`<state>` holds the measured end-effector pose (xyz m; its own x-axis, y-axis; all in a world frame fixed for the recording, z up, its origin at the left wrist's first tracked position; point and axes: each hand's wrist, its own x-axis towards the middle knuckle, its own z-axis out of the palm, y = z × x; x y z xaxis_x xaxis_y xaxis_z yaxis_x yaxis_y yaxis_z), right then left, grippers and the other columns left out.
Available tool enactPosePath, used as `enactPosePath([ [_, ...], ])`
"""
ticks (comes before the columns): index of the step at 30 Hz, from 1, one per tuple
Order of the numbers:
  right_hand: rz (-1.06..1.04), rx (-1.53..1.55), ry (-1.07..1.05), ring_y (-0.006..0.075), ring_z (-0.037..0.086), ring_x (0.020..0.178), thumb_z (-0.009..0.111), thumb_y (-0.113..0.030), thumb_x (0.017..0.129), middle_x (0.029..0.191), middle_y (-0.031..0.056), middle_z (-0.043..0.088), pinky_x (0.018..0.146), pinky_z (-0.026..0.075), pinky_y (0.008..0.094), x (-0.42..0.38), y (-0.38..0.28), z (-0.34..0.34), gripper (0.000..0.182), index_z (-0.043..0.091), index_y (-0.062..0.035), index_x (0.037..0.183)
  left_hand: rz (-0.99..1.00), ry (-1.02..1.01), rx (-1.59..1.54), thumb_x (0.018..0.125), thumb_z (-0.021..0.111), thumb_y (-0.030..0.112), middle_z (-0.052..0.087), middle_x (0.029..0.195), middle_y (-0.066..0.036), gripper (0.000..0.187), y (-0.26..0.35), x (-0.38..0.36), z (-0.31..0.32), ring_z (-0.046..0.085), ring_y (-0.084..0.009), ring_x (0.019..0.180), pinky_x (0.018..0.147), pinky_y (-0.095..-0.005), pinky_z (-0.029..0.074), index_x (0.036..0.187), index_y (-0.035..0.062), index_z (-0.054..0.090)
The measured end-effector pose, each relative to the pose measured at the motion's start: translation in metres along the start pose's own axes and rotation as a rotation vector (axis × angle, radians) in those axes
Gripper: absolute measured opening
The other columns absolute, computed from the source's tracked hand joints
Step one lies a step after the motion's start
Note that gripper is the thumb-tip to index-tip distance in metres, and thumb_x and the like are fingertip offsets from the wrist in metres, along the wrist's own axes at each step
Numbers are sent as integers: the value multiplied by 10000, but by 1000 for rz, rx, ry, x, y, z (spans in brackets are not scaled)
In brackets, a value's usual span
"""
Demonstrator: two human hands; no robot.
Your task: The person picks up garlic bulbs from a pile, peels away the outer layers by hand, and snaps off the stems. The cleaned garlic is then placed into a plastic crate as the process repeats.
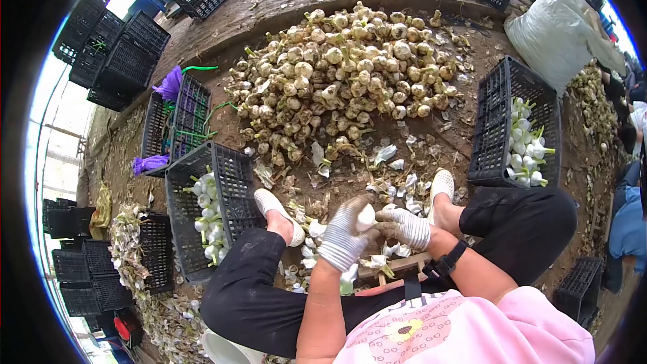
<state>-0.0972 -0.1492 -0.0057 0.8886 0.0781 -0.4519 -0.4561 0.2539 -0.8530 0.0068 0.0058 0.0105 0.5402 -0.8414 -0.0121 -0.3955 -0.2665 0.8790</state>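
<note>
Both my hands wear striped, soiled work gloves and meet between my knees. My left hand [345, 232] is closed round a white peeled garlic bulb [366, 218]. Close against the bulb's right side is my right hand [404, 228], its fingers curled in; what lies between its fingertips is too small to make out. White garlic bulbs with trimmed stems [315, 229] and loose skins lie on the ground beneath and around the hands. Beyond them rises a large heap of unpeeled, dirty garlic [337, 74].
Black crates of cleaned garlic stand at my left [191, 212] and right [515, 121]. Crates with purple and green netting [192, 111] are further left. A white sack [556, 34] sits back right. A person in blue [628, 219] is at the right edge.
</note>
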Motion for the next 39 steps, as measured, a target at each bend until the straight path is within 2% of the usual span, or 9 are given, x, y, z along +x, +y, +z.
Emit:
enactPosePath([
  [1, -79, -64, 32, 61, 522, 706, 555, -182, 890, 835, 20, 608, 622, 441, 198, 5, 11, 1, 348, 501, -20, 1193, -447, -13, -520, 651, 734, -3, 498, 1180, -97, 684, 2, -1, -5, 530, -233, 1001, 876, -330, 458, 1261, 76, 434],
  [4, 37, 283, 20, 86, 539, 716, 483, -180, 921, 860, 43, 613, 629, 453, 223, 2, -21, -1, 335, 481, -49, 1229, -237, 632, -602, 722, 694, 114, 557, 1033, -74, 407, -27, -7, -41, 563, -204, 839, 749, -353, 488, 1088, 92, 516],
  [7, 89, 330, 122, 80, 535, 700, 443, -147, 921, 857, 28, 616, 610, 445, 216, 13, -13, -9, 306, 497, -54, 1207, -146, 1172, -1619, 797, 594, 375, 579, 882, -55, 330, 5, -11, -91, 571, -192, 772, 637, -319, 472, 988, 115, 524],
  [8, 77, 312, 130, 79, 533, 700, 444, -150, 921, 858, 26, 616, 610, 445, 216, 17, -7, -10, 304, 500, -55, 1204, -233, 1499, -1255, 806, 536, 469, 583, 826, -43, 400, -8, -2, -91, 573, -188, 734, 601, -306, 456, 971, 104, 537],
  [14, 105, 343, 136, 73, 526, 746, 475, -139, 913, 866, 21, 599, 627, 471, 234, 34, 5, -12, 275, 535, -26, 1157, -606, 868, -532, 804, 658, 140, 576, 899, -59, 345, -108, 50, -34, 545, -133, 788, 701, -266, 470, 1097, 6, 536],
  [19, 86, 274, 248, 97, 535, 794, 473, -139, 914, 891, 45, 593, 701, 474, 254, 42, 16, -36, 283, 522, 3, 1154, -632, 276, 506, 696, 706, 378, 585, 1103, -130, 599, -154, 166, -9, 551, -282, 1018, 889, -399, 419, 1169, 58, 528],
  [25, 238, 301, 351, 99, 546, 800, 494, -173, 909, 922, 64, 610, 703, 447, 238, 54, 46, -64, 326, 496, 13, 1176, -811, -374, 780, 769, 617, 358, 530, 1216, -127, 573, -206, 254, 31, 496, -290, 1136, 963, -399, 370, 1271, 142, 447],
  [33, 115, 545, 596, 70, 504, 700, 601, -109, 838, 841, -2, 566, 588, 430, 199, 54, 24, -65, 310, 540, -28, 1131, -428, 184, -243, 744, 645, 81, 579, 1035, -129, 408, -146, 183, 39, 562, -190, 916, 824, -282, 454, 1116, -18, 509],
  [39, 63, 767, 562, 77, 536, 655, 661, -182, 814, 830, -5, 605, 524, 438, 210, 47, 31, -48, 260, 567, -60, 1023, -200, 86, 44, 765, 622, 26, 504, 1181, -114, 503, -42, 81, 59, 500, -194, 1063, 922, -288, 397, 1230, -24, 439],
])
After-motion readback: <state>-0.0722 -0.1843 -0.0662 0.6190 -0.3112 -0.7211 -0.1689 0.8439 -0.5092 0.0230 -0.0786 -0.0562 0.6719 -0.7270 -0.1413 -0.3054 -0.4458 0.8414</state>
